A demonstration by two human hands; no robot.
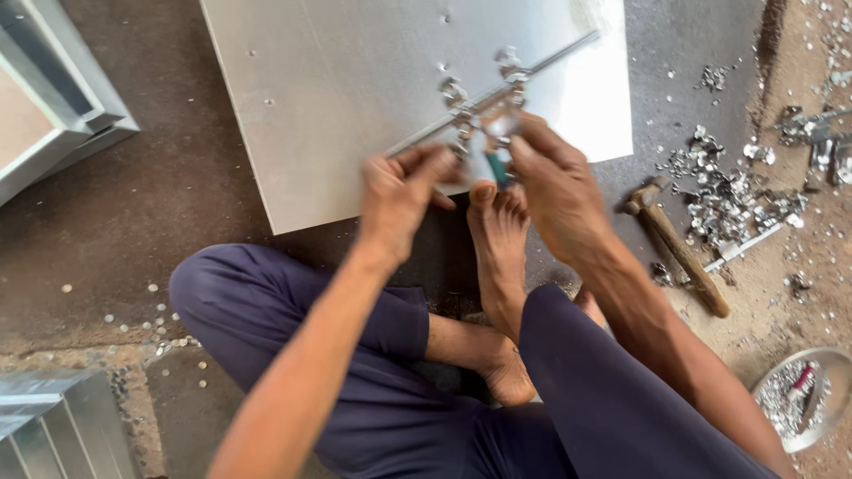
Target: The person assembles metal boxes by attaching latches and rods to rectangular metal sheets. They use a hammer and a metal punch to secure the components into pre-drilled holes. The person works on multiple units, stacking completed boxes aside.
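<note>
silver sheet (355, 98), navy trousers (373, 355) — teal handle (499, 168)

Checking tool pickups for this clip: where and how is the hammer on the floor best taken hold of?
Probably the wooden handle of the hammer, at its free lower end. It lies flat and diagonal, head toward the metal scraps, so come from above on the right hand's side.

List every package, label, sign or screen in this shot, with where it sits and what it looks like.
None in view: no package, label, sign or screen.
What is there: a bare grey metal sheet on the floor, flat and rectangular, unmarked.
A round metal bowl of scraps at lower right, unlabelled.
A wooden-handled hammer beside the right hand, plain.
</note>
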